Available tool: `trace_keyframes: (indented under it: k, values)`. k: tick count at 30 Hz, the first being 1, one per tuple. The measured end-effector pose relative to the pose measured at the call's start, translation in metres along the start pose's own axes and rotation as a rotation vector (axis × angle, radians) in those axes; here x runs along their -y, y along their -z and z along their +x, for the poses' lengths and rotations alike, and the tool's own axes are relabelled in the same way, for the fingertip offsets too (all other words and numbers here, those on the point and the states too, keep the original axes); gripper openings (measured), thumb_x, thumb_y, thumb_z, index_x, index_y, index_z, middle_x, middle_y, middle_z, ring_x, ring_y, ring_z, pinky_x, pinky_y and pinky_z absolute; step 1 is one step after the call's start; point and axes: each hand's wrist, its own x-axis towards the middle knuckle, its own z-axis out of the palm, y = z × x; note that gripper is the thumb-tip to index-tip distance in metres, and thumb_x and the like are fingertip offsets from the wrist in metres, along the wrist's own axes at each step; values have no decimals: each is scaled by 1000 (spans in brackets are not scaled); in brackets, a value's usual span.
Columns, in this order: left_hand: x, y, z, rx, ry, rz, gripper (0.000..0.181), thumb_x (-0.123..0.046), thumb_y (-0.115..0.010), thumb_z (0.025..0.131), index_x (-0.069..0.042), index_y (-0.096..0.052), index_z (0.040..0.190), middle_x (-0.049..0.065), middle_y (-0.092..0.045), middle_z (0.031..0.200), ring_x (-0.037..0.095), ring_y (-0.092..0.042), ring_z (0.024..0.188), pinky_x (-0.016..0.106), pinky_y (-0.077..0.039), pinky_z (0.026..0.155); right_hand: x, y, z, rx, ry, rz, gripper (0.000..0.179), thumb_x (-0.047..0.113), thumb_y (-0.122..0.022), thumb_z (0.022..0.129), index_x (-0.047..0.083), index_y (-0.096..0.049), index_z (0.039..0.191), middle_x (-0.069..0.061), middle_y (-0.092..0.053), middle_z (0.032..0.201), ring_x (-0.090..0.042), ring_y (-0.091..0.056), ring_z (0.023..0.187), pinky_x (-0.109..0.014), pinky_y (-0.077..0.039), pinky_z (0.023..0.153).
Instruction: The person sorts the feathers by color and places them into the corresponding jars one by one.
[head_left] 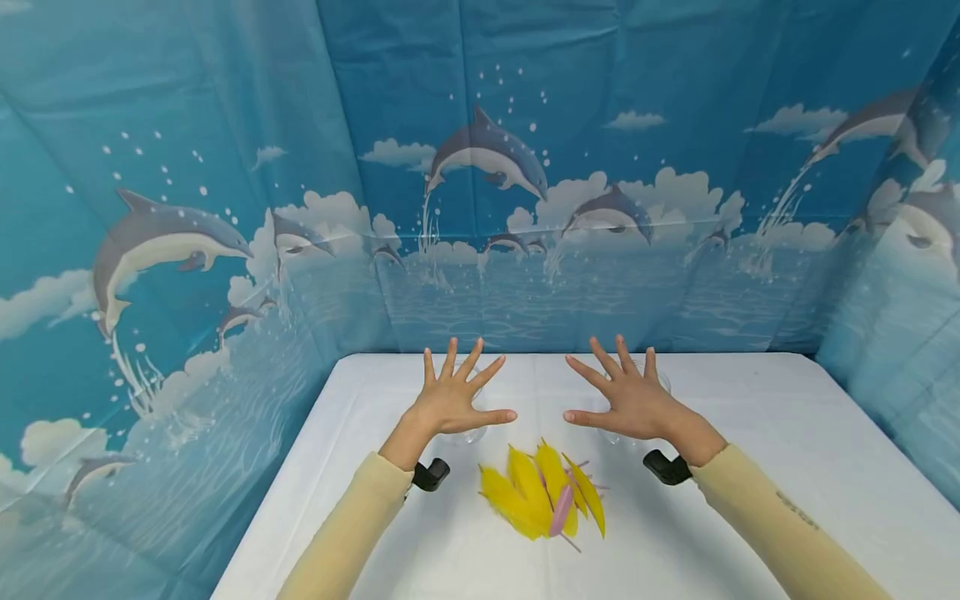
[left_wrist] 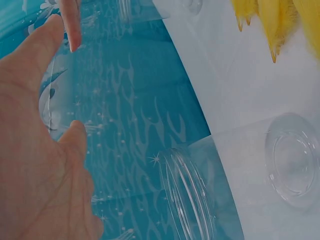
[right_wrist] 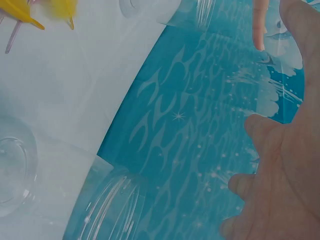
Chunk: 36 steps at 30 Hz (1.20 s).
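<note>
My left hand (head_left: 448, 403) is held up over the far part of the table with its fingers spread wide, holding nothing. Mirroring it, my right hand (head_left: 639, 403) has its fingers fanned out and is also without anything in its grasp. Behind each hand, partly hidden by it in the head view, stands a clear jar. The left wrist view shows the left jar (left_wrist: 292, 162) with a threaded, lidless mouth; the right jar (right_wrist: 117, 205) looks the same in the right wrist view. Nearer than both hands lies a loose pile of yellow feathers (head_left: 525, 496) with a pink feather (head_left: 561, 510) on top.
The table (head_left: 780, 467) is covered in a white cloth. Blue curtains (head_left: 420, 308) printed with dolphins and clouds hang around its back and sides. A black wrist mount (head_left: 431, 475) sits under the left wrist, another black mount (head_left: 666, 467) under the right.
</note>
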Motion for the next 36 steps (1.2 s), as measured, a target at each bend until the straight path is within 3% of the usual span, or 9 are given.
trace_keyframes:
  k: [10,14,19,23,27,32,36]
  values:
    - [2,-6,-1,-24,-9,-9,90,-85,-32,77,-41,-8,151,1,8,157,36,20,136,64,20,97,0,-5,-4,-25,3,21,88,73,-48,82,23,-25,151,-21,-9,155,-50,4,136,-71,9,97]
    - [3,-10,-2,-92,-7,-29,94,-85,-36,76,-39,-4,151,3,8,157,38,19,136,64,17,99,1,-9,-5,-67,19,81,85,69,-51,84,21,-28,151,-20,-12,154,-47,2,137,-68,6,101]
    - [9,-18,-1,-218,41,-88,108,-84,-46,72,-32,6,151,5,9,157,35,18,138,58,16,103,4,-13,-2,-161,60,188,75,60,-55,88,14,-41,145,-18,-26,151,-39,-10,140,-62,-5,106]
    - [20,-30,0,-328,108,-192,120,-84,-53,67,-29,13,150,4,11,157,29,15,139,53,14,106,8,-21,0,-213,87,231,66,56,-55,90,12,-49,138,-17,-36,146,-38,-24,136,-62,-20,104]
    - [34,-52,-3,-437,159,-357,129,-81,-63,61,-27,12,151,0,10,157,25,10,141,53,10,108,12,-32,0,-212,97,275,62,56,-54,90,12,-53,135,-15,-41,142,-37,-31,133,-61,-29,100]
    - [49,-86,-6,-504,199,-555,137,-74,-73,58,-20,10,152,5,6,158,29,1,142,59,6,106,19,-45,0,-172,70,370,61,57,-53,90,11,-56,130,-14,-46,137,-35,-39,128,-55,-37,97]
    - [54,-107,-7,-554,202,-709,139,-64,-81,57,-21,13,151,10,-1,157,33,-7,141,60,1,107,21,-57,5,-167,40,407,52,53,-54,92,10,-62,119,-9,-55,121,-29,-50,113,-45,-48,86]
